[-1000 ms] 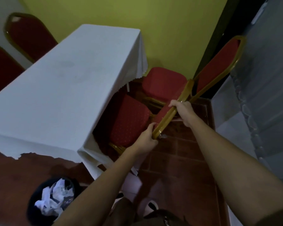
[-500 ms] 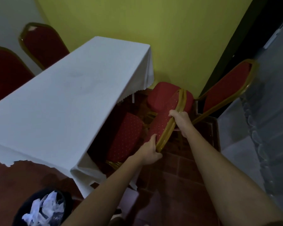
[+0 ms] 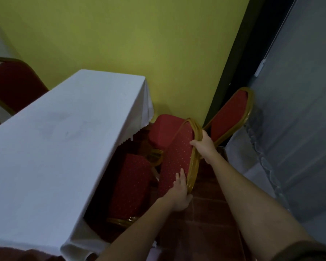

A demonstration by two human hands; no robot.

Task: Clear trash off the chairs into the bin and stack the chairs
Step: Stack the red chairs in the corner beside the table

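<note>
A red padded chair with a gold frame stands beside the table, its backrest [image 3: 177, 157] facing me and its seat [image 3: 130, 185] partly under the tablecloth. My left hand [image 3: 180, 193] grips the lower edge of that backrest. My right hand [image 3: 203, 146] holds the gold frame near its top. Beyond it stands a second red chair, its seat [image 3: 164, 129] by the yellow wall and its backrest [image 3: 230, 115] leaning toward the dark doorway. The bin is out of view.
A long table under a white cloth [image 3: 55, 147] fills the left. Another red chair back [image 3: 13, 81] stands beyond it at the far left. A yellow wall [image 3: 139, 44] closes the far side; a grey curtain [image 3: 290, 129] hangs on the right. The floor is red tile [image 3: 205, 223].
The held chair has moved forward toward the second chair, its backrest turning to face me. My view has tilted up, so the bin has left the frame.
</note>
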